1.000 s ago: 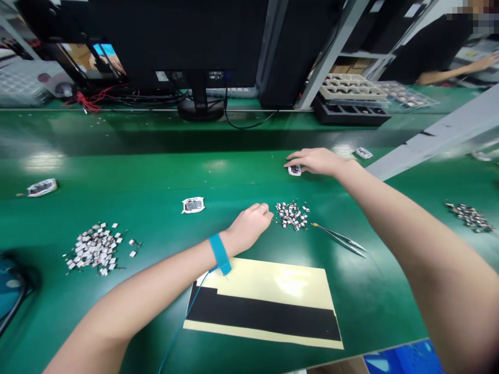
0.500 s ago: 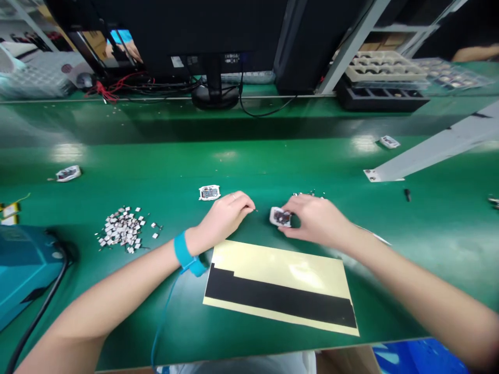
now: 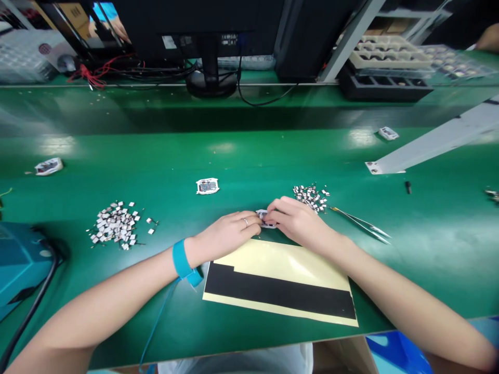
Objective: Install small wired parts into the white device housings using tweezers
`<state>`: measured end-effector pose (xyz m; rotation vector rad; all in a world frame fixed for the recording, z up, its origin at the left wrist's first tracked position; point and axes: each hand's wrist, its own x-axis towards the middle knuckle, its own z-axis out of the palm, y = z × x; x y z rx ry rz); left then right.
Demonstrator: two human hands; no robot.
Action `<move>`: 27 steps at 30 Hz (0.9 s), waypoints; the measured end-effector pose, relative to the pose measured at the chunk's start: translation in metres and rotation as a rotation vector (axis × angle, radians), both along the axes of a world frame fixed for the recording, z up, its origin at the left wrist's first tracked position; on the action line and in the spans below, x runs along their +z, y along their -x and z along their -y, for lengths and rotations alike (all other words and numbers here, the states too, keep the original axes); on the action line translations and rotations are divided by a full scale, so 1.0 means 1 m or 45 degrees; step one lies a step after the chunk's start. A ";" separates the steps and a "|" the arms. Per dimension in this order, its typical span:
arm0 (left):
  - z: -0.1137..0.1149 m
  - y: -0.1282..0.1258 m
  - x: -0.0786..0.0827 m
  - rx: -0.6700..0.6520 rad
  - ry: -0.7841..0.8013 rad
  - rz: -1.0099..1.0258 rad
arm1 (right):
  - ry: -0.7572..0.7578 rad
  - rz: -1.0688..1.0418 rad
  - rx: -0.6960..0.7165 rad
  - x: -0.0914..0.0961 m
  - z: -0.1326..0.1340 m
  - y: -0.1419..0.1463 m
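Note:
A small white device casing (image 3: 263,214) with a circuit inside sits on the green bench between my two hands, largely covered by fingers. My left hand (image 3: 230,234), with a ring and a blue wrist strap (image 3: 181,259), is closed with its fingertips at the casing's left side. Whether a small part is pinched there is hidden. From the right, the curled fingers of my right hand (image 3: 294,218) grip the casing. Just below lies a yellow sheet (image 3: 268,257) with a black strip (image 3: 280,296). A similar open casing (image 3: 207,186) rests up and left of my hands.
Piles of small whitish parts lie left (image 3: 117,223) and right (image 3: 311,197). Tweezers (image 3: 362,224) rest beside my right forearm. More casings lie far left (image 3: 49,166) and far right (image 3: 389,133), near a slanted metal post (image 3: 429,140). A blue box (image 3: 23,259) stands left.
My left hand moved right to the casing, from where it pinched a tiny dark part. My right hand brought the casing slightly left and its fingers now curl over it. The view shifted a little.

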<state>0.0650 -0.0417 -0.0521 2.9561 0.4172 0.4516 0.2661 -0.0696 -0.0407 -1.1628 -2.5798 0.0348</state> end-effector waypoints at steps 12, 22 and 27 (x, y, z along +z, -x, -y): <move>-0.001 -0.013 0.009 0.128 0.157 0.229 | 0.449 -0.406 -0.329 -0.006 0.017 -0.018; -0.002 -0.021 0.005 0.167 0.026 0.033 | 0.394 -0.500 -0.256 -0.024 0.016 -0.005; -0.001 -0.024 0.008 0.137 -0.054 0.005 | 0.383 -0.516 -0.254 -0.024 0.016 -0.006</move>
